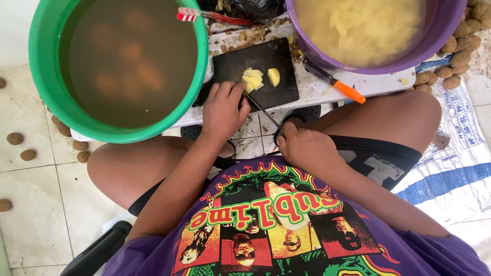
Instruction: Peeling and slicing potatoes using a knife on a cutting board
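Observation:
A black cutting board (pixel 240 64) lies on a white table between two tubs. Yellow potato pieces (pixel 254 79) sit on it, with one larger piece (pixel 274 76) a little to the right. My left hand (pixel 223 109) presses its fingertips on the pieces at the board's near edge. My right hand (pixel 305 148) grips the dark handle of a knife (pixel 265 112), whose thin blade reaches up to the pieces beside my left fingers.
A green tub (pixel 38 66) of murky water with potatoes stands at left. A purple tub (pixel 440 36) of cut potato in water is at right. An orange-handled knife (pixel 337 84), a red toothbrush (pixel 204 15), peelings and loose potatoes (pixel 455 59) lie around. My knees flank the table.

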